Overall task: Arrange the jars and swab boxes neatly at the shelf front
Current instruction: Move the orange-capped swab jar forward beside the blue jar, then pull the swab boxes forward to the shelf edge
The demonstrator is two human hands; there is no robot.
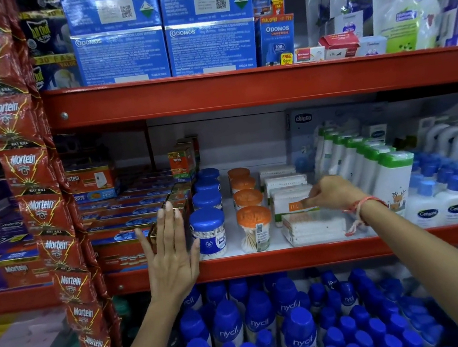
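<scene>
Left hand (171,250) flat, fingers spread, holding nothing, at 9 o'clock of blue-lidded jar (209,233). Right hand (332,192) pinches swab box (291,203) at 3 o'clock.

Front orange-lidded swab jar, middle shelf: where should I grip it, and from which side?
Probably best to grip the clear cylindrical body of the front orange-lidded swab jar just under its lid, coming straight in from the shelf front. It stands upright, with bare shelf gaps either side, the blue-lidded jar to its left and the clear swab box to its right.
</scene>
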